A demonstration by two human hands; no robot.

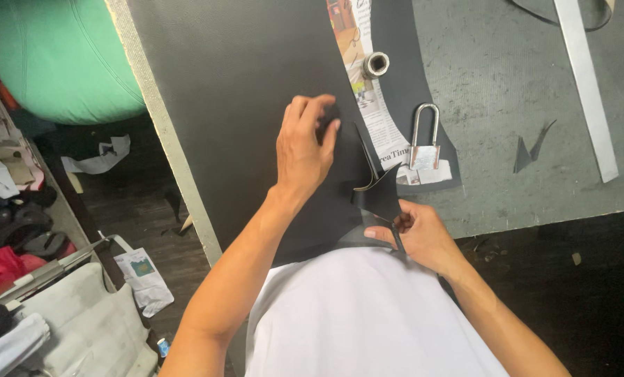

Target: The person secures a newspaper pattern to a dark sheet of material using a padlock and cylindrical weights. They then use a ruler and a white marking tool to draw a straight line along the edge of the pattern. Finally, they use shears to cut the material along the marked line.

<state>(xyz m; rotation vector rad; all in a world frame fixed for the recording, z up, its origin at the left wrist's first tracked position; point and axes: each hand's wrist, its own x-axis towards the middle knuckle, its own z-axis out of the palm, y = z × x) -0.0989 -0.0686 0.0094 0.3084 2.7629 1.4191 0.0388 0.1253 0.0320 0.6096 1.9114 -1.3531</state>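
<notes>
Black sheet material [242,105] lies flat on the grey surface [521,91], its long axis running from 12 to 6 o'clock. The left hand [305,150] presses down on the sheet, fingers bent, grasping nothing. At 4 o'clock from it, the right hand [420,234] is clenched on scissors [395,234], mostly hidden, at the curled cut strip [378,188]. A padlock [425,139] weighs down newspaper [374,105] at 1 o'clock.

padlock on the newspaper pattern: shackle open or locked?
Cannot tell. The silver metal padlock lies flat on the newspaper pattern piece; both shackle legs reach the body, but engagement isn't visible.
</notes>
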